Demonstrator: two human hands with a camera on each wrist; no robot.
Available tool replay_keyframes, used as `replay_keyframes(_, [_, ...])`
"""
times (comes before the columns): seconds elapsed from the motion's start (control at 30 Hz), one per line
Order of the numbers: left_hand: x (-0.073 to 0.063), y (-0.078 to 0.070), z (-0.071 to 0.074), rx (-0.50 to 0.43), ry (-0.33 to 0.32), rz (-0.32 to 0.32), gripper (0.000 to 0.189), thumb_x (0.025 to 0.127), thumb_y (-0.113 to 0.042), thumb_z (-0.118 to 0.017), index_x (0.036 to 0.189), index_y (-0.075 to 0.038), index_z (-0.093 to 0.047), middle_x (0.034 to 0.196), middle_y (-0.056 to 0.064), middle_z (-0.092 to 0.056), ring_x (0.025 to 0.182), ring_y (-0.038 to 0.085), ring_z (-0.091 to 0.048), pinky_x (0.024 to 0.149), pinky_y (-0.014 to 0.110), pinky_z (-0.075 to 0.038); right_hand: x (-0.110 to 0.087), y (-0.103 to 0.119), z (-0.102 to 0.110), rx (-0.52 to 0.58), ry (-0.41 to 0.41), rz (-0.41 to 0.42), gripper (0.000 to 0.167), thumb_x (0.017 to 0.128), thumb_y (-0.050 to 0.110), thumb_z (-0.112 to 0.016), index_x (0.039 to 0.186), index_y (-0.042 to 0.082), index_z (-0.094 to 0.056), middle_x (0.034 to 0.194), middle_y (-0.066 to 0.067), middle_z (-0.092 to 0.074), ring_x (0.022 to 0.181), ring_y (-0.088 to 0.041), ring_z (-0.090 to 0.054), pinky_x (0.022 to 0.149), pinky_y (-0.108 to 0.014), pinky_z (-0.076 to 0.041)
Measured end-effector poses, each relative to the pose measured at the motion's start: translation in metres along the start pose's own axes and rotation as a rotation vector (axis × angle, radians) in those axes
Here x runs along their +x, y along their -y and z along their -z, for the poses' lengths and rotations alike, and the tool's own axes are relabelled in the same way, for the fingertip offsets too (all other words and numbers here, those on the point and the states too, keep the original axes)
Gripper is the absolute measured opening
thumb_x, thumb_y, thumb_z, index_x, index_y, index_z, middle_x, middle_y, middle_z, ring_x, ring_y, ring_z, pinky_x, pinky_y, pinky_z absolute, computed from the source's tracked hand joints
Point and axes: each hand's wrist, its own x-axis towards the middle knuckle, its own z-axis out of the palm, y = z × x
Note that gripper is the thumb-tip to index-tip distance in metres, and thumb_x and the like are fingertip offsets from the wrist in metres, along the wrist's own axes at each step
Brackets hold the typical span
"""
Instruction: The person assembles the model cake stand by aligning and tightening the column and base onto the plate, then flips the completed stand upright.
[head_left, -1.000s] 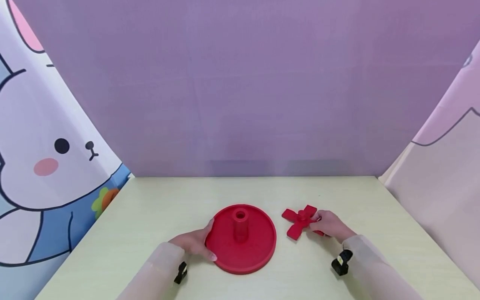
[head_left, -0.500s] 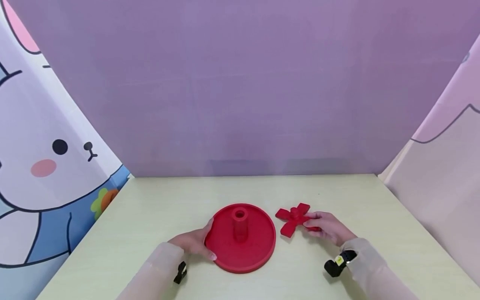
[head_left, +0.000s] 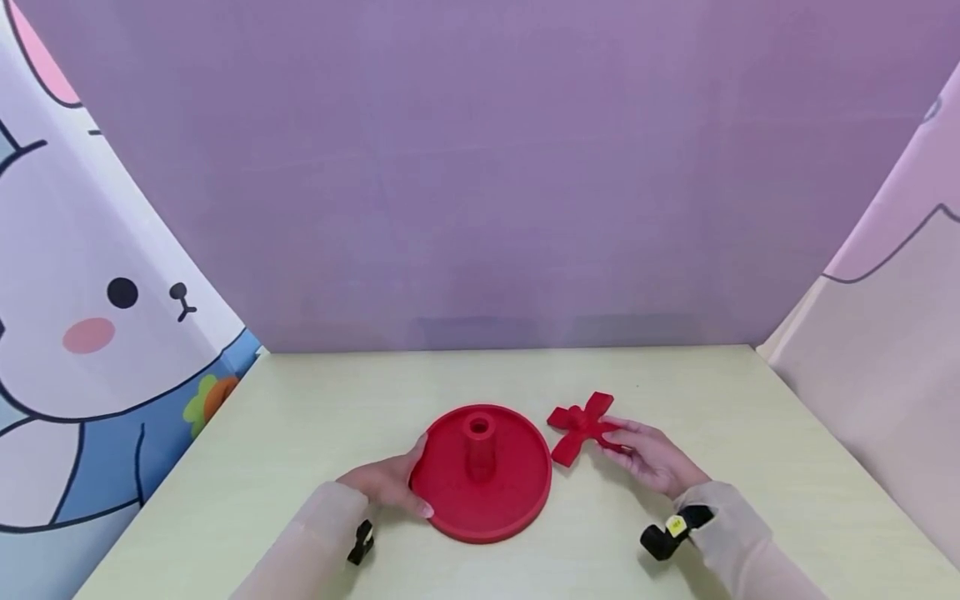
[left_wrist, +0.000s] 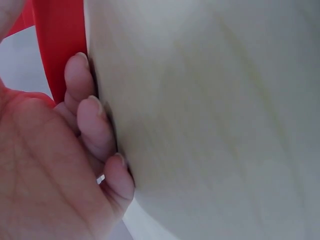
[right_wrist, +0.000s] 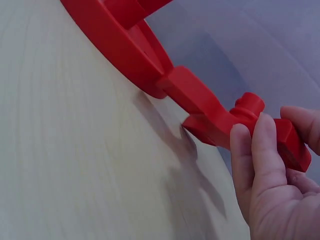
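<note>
Four stubby arms on the red cross [head_left: 582,428], and the right hand [head_left: 647,457] has one of them, thumb on one side, fingers on the other, pinched down to that arm's thickness! From those fingers the cross reaches out left and toward the table's [head_left: 322,408] far edge; no single long axis, just the held arm running from hand to hub. Over on the right wrist view it's clear of the table, shadow below, its round stub [right_wrist: 250,104] pointing up and away from the wood.

And here's the relation that counts: the stub sits right of the hollow post [head_left: 481,456], a little nearer the far edge, with the right rim of the red disc [head_left: 519,492] between. One arm tip is close to that rim; touching or not, I can't tell. Right hand's the nearer to the cross. Left hand [head_left: 386,486], no slack there, curves round the rim on the side facing the table's left edge, gripping the disc.
</note>
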Motion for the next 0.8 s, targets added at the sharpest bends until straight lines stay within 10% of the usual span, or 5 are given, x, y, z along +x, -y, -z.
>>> replay_keyframes(0.53, [-0.007,-0.001,0.002,-0.041,0.01,-0.007,0.119,0.069,-0.019,-0.086,0.154,-0.005,-0.004,0.149,0.014,-0.031,0.132,0.037,-0.031,0.09,0.048,-0.049,-0.004,-0.004,-0.025,0.101,-0.115,0.089,0.047,0.096,-0.005,-0.049,0.142,-0.004,-0.038,0.104,-0.005,-0.062,0.09,-0.019,-0.068,0.086,-0.025,-0.051])
replay_keyframes(0.8, [-0.01,0.002,-0.002,-0.033,0.024,0.013,0.119,0.068,-0.021,-0.086,0.154,-0.006,-0.005,0.149,0.014,-0.03,0.133,0.037,-0.029,0.088,0.048,-0.05,-0.007,-0.018,-0.045,0.119,-0.157,0.179,0.038,0.095,-0.008,-0.049,0.091,0.02,-0.075,0.107,-0.003,-0.06,0.091,-0.018,-0.069,0.089,-0.029,-0.049])
